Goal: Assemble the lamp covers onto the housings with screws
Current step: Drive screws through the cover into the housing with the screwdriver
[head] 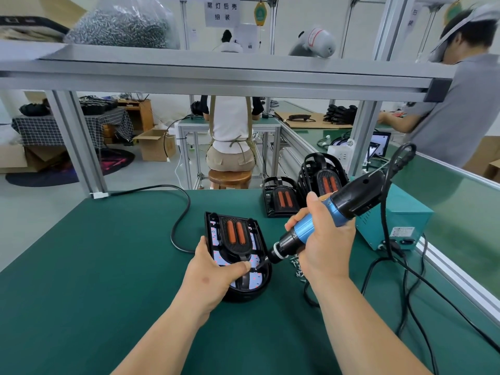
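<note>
1. Currently, left hand (211, 277) is gripping the housing (263, 246) near the table's (108, 266) middle, thumb (240, 266) pressing its lamp cover (235, 234).
2. Right hand's (322, 247) fingers are wrapping the screwdriver (351, 197).
3. Its slanted bit (261, 263) is likely risking skidding across the cover.

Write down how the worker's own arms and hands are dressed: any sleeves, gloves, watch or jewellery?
The left hand and right hand are bare: no gloves, rings or watch. The left forearm and right forearm are uncovered down to the picture's edge; no sleeve shows.
</note>
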